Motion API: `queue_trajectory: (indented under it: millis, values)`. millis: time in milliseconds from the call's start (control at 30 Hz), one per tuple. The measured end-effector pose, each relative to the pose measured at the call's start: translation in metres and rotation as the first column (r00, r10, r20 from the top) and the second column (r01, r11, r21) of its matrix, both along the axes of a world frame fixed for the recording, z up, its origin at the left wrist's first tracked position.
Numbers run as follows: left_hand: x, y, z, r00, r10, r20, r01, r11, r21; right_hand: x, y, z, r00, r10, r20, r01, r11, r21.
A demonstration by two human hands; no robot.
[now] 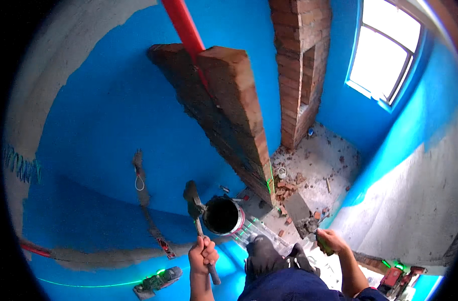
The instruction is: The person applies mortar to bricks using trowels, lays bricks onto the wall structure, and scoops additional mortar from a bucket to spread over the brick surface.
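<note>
My left hand (204, 256) is closed around the shaft of a long-handled, hammer-like tool (191, 195). Grey mortar cakes its head, which hangs beside the left rim of a round bucket (240, 218) with a dark inside. On the right, my right hand (332, 242) grips the handle of a trowel (296, 206) with a flat grey blade. Wet mortar (306, 227) sits at the blade's handle end. How much mortar the bucket holds is too dark to tell.
A brick wall (254, 110) with a red bar (184, 25) at its top rises ahead. Brick rubble (285, 192) lies at its foot. Laser levels with green light stand at lower left (158, 283) and lower right (393, 278). A window (384, 50) is at the far right.
</note>
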State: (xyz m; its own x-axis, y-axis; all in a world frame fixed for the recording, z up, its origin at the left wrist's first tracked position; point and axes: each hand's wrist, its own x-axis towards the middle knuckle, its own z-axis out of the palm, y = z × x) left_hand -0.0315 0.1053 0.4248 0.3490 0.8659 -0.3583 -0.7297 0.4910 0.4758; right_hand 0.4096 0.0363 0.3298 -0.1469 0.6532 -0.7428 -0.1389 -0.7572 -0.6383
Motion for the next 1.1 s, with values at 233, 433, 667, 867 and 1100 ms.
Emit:
queue_trajectory:
  millis: [233, 433, 667, 867, 1100]
  values:
    - [0.038, 0.027, 0.046, 0.982, -0.175, -0.072, 0.177, 0.984, 0.029, -0.042, 0.040, 0.087, 0.904, 0.357, 0.237, -0.403, 0.896, 0.189]
    - [0.048, 0.033, 0.063, 0.796, -0.212, -0.567, 0.256, 0.967, -0.003, -0.084, 0.083, 0.135, 0.804, 0.409, 0.432, -0.570, 0.735, 0.366]
    - [0.040, 0.044, 0.040, 0.573, -0.050, -0.818, 0.190, 0.979, 0.074, -0.087, 0.087, 0.154, 0.790, 0.509, 0.343, -0.602, 0.751, 0.272]
    - [0.034, 0.053, 0.029, 0.645, -0.037, -0.763, 0.187, 0.976, 0.110, -0.093, 0.083, 0.145, 0.832, 0.485, 0.270, -0.548, 0.794, 0.263]
    - [0.030, 0.064, 0.022, 0.859, -0.022, -0.512, 0.117, 0.981, 0.153, -0.045, 0.069, 0.148, 0.915, 0.396, 0.079, -0.397, 0.847, 0.354]
